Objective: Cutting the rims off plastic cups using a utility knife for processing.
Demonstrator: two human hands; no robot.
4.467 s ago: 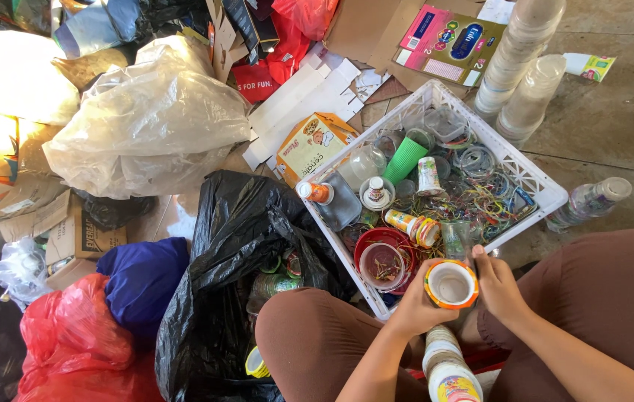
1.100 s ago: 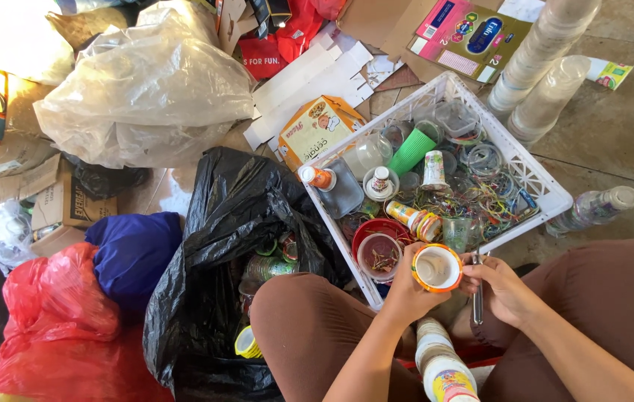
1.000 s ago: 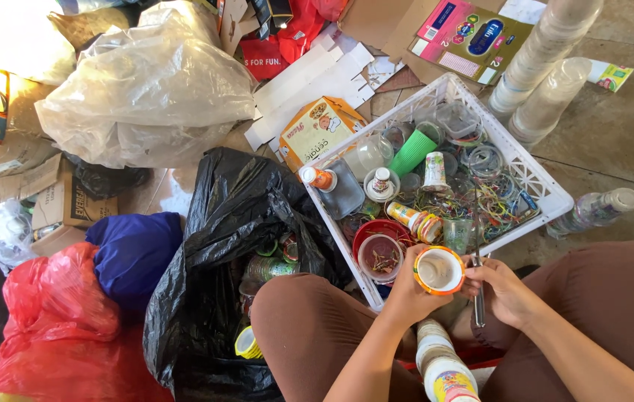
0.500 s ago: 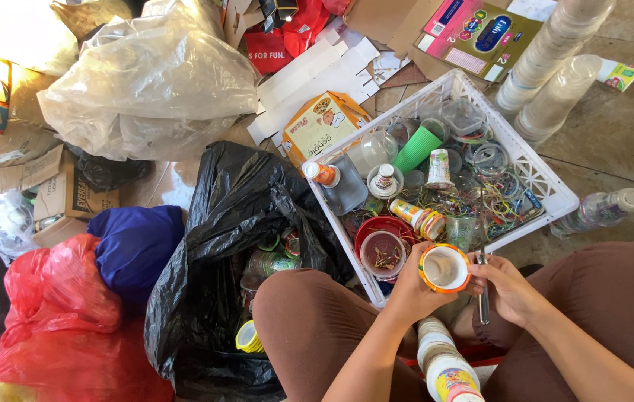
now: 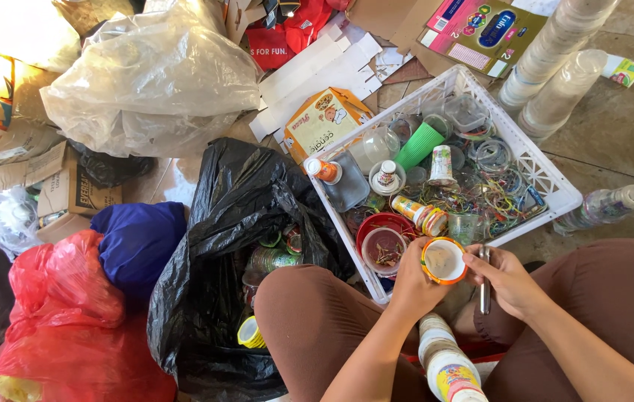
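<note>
While the left hand (image 5: 415, 279) grips an orange-rimmed cup (image 5: 444, 260), the right hand (image 5: 509, 279) pinches a thin metal tool (image 5: 484, 281) beside its rim.

Just beyond both hands, the white crate (image 5: 548, 179) already holds sorted cups, lids and rings; nearer than the hands, cups (image 5: 447, 365) stand stacked between the knees. Left of the left hand, a black bag (image 5: 220, 246) gapes with containers inside, so plenty seems unsorted.

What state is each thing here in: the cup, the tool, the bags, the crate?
Left hand: gripping the orange-rimmed cup, held with its mouth up.
Right hand: holding a thin metal tool.
Black bag: open, containers inside.
White crate: full of cups and bands.
Clear bag: stuffed.
</note>
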